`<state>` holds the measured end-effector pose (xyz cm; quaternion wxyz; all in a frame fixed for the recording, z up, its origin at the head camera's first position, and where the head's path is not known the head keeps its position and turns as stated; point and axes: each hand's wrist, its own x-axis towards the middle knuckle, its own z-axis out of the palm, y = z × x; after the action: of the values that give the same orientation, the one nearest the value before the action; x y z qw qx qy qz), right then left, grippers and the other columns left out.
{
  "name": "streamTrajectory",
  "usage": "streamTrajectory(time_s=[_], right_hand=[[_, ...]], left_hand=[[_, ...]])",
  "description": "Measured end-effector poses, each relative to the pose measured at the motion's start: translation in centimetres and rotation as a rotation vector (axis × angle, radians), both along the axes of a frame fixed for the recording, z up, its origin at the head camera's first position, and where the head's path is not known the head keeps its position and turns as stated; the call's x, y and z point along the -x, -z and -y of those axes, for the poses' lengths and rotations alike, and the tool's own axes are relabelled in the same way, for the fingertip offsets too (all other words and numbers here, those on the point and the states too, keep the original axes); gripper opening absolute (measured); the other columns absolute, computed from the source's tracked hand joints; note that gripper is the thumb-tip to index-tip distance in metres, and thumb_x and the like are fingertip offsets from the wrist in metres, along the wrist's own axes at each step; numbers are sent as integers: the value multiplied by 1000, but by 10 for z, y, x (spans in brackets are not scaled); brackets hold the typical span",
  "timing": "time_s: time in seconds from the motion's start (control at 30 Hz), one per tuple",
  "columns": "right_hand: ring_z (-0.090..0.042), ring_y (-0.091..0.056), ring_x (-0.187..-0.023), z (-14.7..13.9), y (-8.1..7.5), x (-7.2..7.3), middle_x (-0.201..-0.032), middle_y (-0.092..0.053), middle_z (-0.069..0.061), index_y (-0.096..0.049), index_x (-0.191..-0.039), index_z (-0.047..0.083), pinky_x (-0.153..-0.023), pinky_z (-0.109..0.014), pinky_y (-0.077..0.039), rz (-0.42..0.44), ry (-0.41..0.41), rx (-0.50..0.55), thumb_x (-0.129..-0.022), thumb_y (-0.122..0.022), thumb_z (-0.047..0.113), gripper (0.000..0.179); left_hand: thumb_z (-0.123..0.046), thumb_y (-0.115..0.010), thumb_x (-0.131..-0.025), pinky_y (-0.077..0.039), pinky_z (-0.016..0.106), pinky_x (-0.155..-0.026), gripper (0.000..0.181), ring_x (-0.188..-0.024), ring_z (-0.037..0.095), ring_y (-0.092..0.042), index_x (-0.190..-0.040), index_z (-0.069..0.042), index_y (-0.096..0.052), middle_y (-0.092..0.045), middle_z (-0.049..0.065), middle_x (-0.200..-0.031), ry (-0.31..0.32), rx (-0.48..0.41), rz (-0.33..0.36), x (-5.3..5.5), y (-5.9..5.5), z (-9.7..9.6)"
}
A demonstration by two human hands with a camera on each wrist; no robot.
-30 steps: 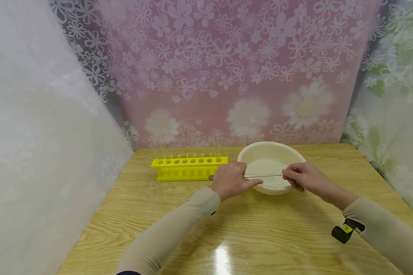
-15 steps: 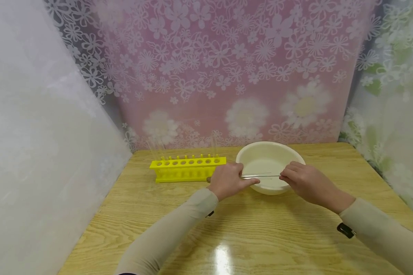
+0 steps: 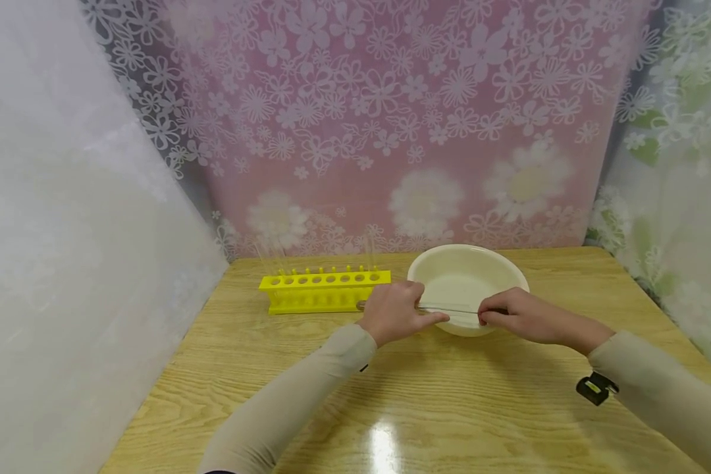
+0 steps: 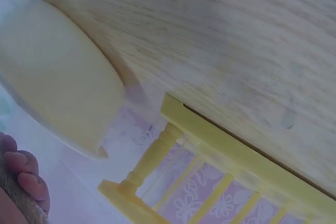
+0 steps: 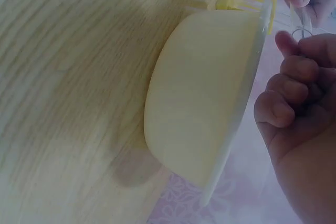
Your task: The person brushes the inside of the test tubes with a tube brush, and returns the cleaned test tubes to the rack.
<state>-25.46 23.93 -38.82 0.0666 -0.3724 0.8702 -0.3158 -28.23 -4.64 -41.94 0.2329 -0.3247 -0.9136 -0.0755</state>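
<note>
Above the near rim of a cream basin (image 3: 468,258), my left hand (image 3: 394,308) grips a clear glass test tube (image 3: 459,316) lying about level. Its closed end pokes out left of that hand. Brownish bristles of a test tube brush (image 4: 20,195) show inside the tube in the left wrist view. My right hand (image 3: 518,315) pinches the brush's thin wire handle close to the tube's mouth, its other fingers curled in, as the right wrist view shows. Most of the brush is hidden by the left hand.
A yellow test tube rack (image 3: 326,282) stands left of the basin, with a few clear tubes at its two ends. Behind the wooden table (image 3: 438,408) hangs a pink flowered curtain (image 3: 355,131); pale sheets flank both sides.
My right hand has come slightly left, nearer the tube's mouth, and its wrist has rolled over and back. The left hand has stayed almost still around the test tube.
</note>
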Motion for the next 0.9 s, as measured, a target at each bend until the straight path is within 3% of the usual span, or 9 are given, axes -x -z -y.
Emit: streamTrajectory(time_s=[0.13, 0.33, 0.67, 0.9], right_hand=[[-9, -67, -85, 0, 0, 3, -98, -73, 2, -74, -106, 14, -72, -28, -54, 11, -20, 4, -106, -52, 13, 23], [-12, -66, -81, 1, -2, 7, -97, -73, 4, -75, -105, 14, -68, -27, -52, -64, -40, 12, -105, -54, 11, 22], [-14, -64, -79, 0, -10, 6, -98, -73, 2, -76, -104, 13, -67, -27, -49, -93, -27, 2, -104, -54, 12, 22], [-5, -65, -83, -7, -10, 3, -99, -74, 0, -76, -105, 11, -68, -28, -52, -114, -15, 4, -104, -55, 10, 21]], left_hand=[[-80, -57, -83, -26, 21, -38, 59, -41, 6, -36, -67, -25, -44, -43, -11, -55, 18, -11, 21, 2, 1, 2], [-80, -59, -81, -29, 22, -40, 59, -43, 6, -39, -66, -25, -47, -46, -11, -58, 19, -55, 98, 3, 0, 7], [-79, -59, -82, -33, 21, -42, 57, -46, 6, -43, -67, -26, -49, -48, -13, -59, 15, -84, 118, 5, -4, 12], [-78, -60, -82, -34, 20, -44, 57, -47, 5, -44, -67, -25, -49, -49, -12, -59, 15, -79, 140, 2, -7, 10]])
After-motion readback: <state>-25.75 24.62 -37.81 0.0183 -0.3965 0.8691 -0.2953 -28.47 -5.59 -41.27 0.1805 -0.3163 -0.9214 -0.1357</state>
